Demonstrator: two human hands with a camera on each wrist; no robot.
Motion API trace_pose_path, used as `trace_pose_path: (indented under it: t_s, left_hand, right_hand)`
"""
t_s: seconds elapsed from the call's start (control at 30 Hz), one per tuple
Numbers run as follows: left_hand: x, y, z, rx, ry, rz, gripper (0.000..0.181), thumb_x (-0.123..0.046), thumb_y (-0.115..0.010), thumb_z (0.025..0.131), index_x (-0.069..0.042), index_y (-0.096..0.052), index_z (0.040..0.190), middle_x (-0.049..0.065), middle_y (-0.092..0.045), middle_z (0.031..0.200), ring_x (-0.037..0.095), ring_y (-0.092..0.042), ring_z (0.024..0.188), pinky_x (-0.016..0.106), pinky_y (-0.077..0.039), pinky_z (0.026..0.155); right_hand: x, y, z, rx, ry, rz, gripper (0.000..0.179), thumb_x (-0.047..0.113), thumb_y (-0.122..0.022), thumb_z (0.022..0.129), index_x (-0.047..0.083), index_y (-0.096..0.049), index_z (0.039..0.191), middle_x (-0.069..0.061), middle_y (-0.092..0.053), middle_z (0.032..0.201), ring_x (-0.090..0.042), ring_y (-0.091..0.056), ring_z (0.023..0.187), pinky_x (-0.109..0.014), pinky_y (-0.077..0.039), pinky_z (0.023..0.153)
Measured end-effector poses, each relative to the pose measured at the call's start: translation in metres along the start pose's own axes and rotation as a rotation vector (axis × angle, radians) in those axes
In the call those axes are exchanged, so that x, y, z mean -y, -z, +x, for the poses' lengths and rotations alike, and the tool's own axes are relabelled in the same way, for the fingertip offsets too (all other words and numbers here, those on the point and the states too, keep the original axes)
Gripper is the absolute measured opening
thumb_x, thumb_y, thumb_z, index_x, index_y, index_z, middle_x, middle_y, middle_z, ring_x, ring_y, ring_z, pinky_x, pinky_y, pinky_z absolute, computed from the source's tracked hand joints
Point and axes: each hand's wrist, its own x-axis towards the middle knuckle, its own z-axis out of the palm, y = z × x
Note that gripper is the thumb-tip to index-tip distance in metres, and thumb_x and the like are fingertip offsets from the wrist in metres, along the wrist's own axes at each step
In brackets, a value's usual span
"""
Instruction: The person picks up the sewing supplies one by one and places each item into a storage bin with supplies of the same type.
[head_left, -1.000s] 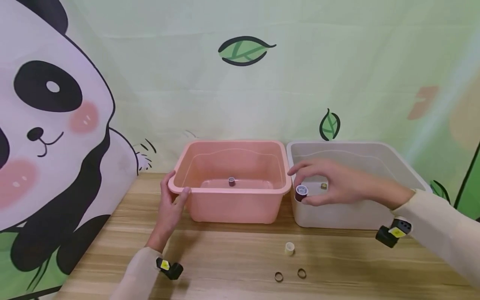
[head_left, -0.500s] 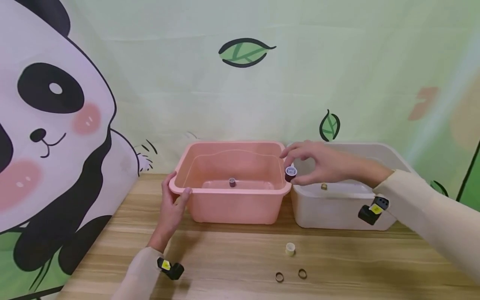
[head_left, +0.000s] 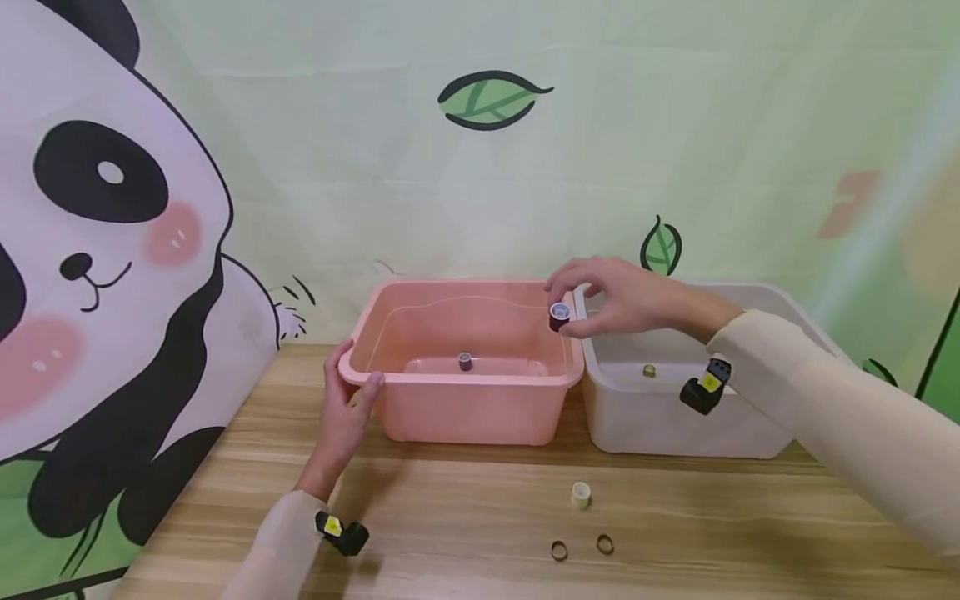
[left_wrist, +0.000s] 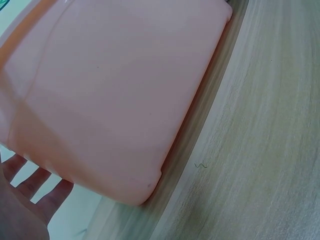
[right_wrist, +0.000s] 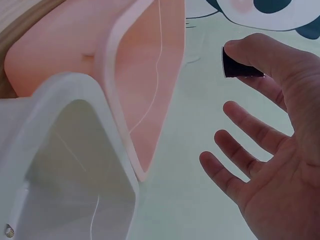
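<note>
My right hand pinches a small dark purple bottle cap, pale and ribbed inside, between thumb and index finger. In the head view it overlaps the right end of the pink tub, above the rim. The right wrist view shows the dark bottle cap from the side, with the other three fingers spread. My left hand grips the pink tub's front left corner, thumb over the rim and fingers along the outer left side. Another small dark cap lies inside the pink tub.
A white tub stands close against the pink one's right, with a small gold-coloured ring-like piece inside. On the wooden table in front are a cream cap and two thin dark rings, a left ring and a right ring.
My right hand has carried the dark bottle cap up and left, from over the white tub to the pink tub's right end. The left hand has stayed on the pink rim.
</note>
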Motion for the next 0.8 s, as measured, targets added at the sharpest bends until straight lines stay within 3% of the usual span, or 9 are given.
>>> trace_pose_path:
  t_s: [0.27,0.5,0.8]
  left_hand:
    - [0.000,0.000,0.001,0.000,0.009,0.003,0.069,-0.038,-0.061,0.103,-0.034,-0.020,0.158,-0.001,-0.035,0.160,0.032,-0.044,0.138,0.043,-0.044,0.111]
    - [-0.008,0.000,-0.001,0.006,0.020,-0.001,0.070,-0.037,-0.062,0.103,-0.033,-0.019,0.159,0.000,-0.034,0.161,0.031,-0.044,0.138,0.044,-0.044,0.111]
    - [-0.002,0.000,-0.001,0.000,0.004,0.010,0.069,-0.038,-0.061,0.103,-0.034,-0.020,0.159,-0.001,-0.034,0.160,0.031,-0.045,0.138,0.043,-0.045,0.110]
  right_hand:
    - [-0.007,0.005,0.018,-0.014,-0.025,0.024,0.025,0.022,-0.080,0.089,0.018,-0.074,0.113,-0.002,-0.063,0.133,-0.024,-0.052,0.128,-0.055,-0.047,0.103]
    - [-0.010,0.005,0.033,-0.001,-0.093,0.036,0.032,0.025,-0.079,0.089,0.017,-0.070,0.118,-0.001,-0.064,0.125,-0.025,-0.052,0.122,-0.053,-0.046,0.106]
    - [-0.012,0.003,0.049,0.013,-0.099,0.032,0.019,0.028,-0.077,0.090,0.021,-0.073,0.107,0.000,-0.064,0.126,-0.032,-0.048,0.132,-0.053,-0.047,0.104]
